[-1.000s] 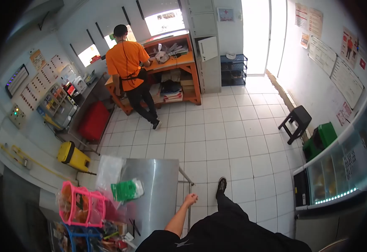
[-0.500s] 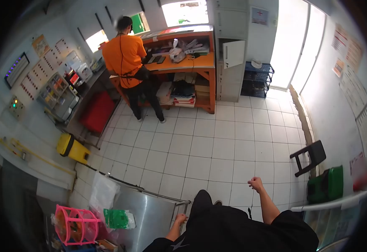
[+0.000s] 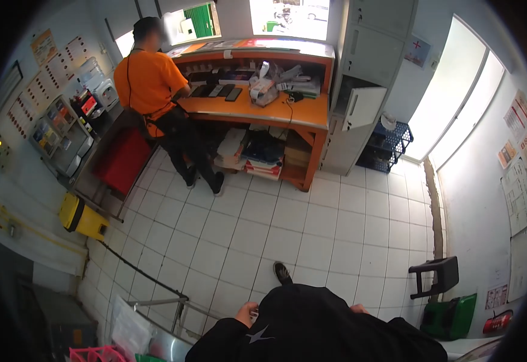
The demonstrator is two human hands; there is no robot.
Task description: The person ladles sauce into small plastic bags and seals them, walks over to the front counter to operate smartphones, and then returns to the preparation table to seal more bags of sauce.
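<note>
My left hand [image 3: 247,313] hangs low beside my black shirt [image 3: 324,329], its fingers curled inward with nothing visible in them. Closest to it is the metal frame [image 3: 181,309] of a steel table at lower left. Only a small part of my right hand [image 3: 359,309] shows past the shirt; its fingers are hidden. One dark shoe [image 3: 282,272] is on the tiled floor [image 3: 312,241] in front of me. At the lower left edge are a clear plastic bag [image 3: 129,329] and a pink basket [image 3: 97,354], partly out of view.
A person in an orange shirt [image 3: 152,84] stands at an orange counter [image 3: 275,113] holding phones and bags. Grey lockers [image 3: 375,45], one door ajar, stand beside dark crates [image 3: 390,148]. A black stool [image 3: 435,274] and green bin [image 3: 450,315] are right; a yellow bin [image 3: 82,215] is left.
My view has moved forward toward the counter, and the steel table has slid toward the bottom edge. My right hand has swung back and is mostly hidden. A shoe has come forward.
</note>
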